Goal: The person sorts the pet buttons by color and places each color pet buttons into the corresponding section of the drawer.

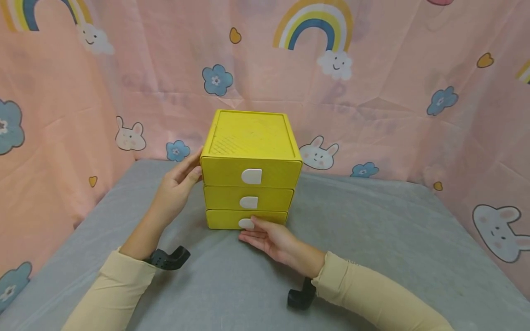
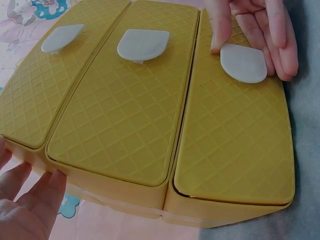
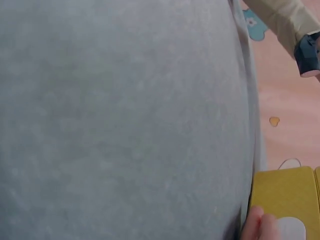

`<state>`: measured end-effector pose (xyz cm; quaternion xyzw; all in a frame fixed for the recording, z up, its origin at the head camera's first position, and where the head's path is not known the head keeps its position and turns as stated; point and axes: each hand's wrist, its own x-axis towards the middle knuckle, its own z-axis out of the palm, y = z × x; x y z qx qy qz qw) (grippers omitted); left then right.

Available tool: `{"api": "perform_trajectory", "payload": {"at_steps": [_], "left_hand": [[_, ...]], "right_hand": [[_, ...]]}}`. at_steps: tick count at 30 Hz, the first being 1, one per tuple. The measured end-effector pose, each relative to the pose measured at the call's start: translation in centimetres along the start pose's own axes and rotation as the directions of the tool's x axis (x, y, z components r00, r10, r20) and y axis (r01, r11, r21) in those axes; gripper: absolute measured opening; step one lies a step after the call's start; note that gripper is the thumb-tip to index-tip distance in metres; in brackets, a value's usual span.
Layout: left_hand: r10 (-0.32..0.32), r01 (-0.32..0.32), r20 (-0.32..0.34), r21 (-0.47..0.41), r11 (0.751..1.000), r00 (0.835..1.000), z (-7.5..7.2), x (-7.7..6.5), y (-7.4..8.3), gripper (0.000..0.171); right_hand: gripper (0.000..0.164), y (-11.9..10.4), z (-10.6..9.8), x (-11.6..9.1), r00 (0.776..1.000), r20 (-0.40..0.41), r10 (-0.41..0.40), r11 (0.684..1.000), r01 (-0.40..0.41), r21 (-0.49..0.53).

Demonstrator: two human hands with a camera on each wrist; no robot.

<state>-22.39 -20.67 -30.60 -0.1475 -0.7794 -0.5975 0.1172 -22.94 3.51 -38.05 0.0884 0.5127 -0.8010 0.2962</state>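
Observation:
A yellow three-drawer box (image 1: 250, 135) stands upright on the grey cloth, all its drawers closed. Each drawer front has a white rounded handle. My left hand (image 1: 174, 188) rests against the box's left side, fingers fairly straight; its fingertips (image 2: 57, 182) touch the side wall in the left wrist view. At the bottom drawer (image 1: 223, 219), my right hand (image 1: 275, 241) pinches the white drawer handle (image 2: 243, 63), thumb on one side and fingers on the other. Only a few right fingers (image 3: 260, 225) show at the lower edge of the right wrist view, beside that handle.
Grey cloth (image 1: 372, 243) covers the table around the box. A pink printed curtain (image 1: 385, 92) hangs close behind and at both sides. Black wrist-worn devices sit below the left wrist (image 1: 169, 259) and right wrist (image 1: 301, 296).

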Motion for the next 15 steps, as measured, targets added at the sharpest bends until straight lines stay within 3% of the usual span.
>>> {"api": "perform_trajectory", "payload": {"at_steps": [3, 9, 15], "left_hand": [[-0.003, 0.003, -0.006, 0.011, 1.0, 1.0, 0.0, 0.1, -0.1, 0.05], [0.009, -0.009, 0.0, 0.024, 1.0, 1.0, 0.0, 0.4, -0.2, 0.052], [0.013, -0.013, -0.014, -0.008, 1.0, 1.0, -0.5, 0.5, 0.1, 0.05]], "right_hand": [[0.033, -0.2, -0.1, 0.0, 1.0, -0.004, 0.011, 1.0, -0.011, -0.028], [0.045, -1.1, -1.1, -0.4, 1.0, -0.008, -0.009, 0.981, 0.008, -0.193], [0.051, -3.8, -3.3, -1.7, 0.999, 0.012, -0.034, 0.959, 0.036, -0.281]]}}
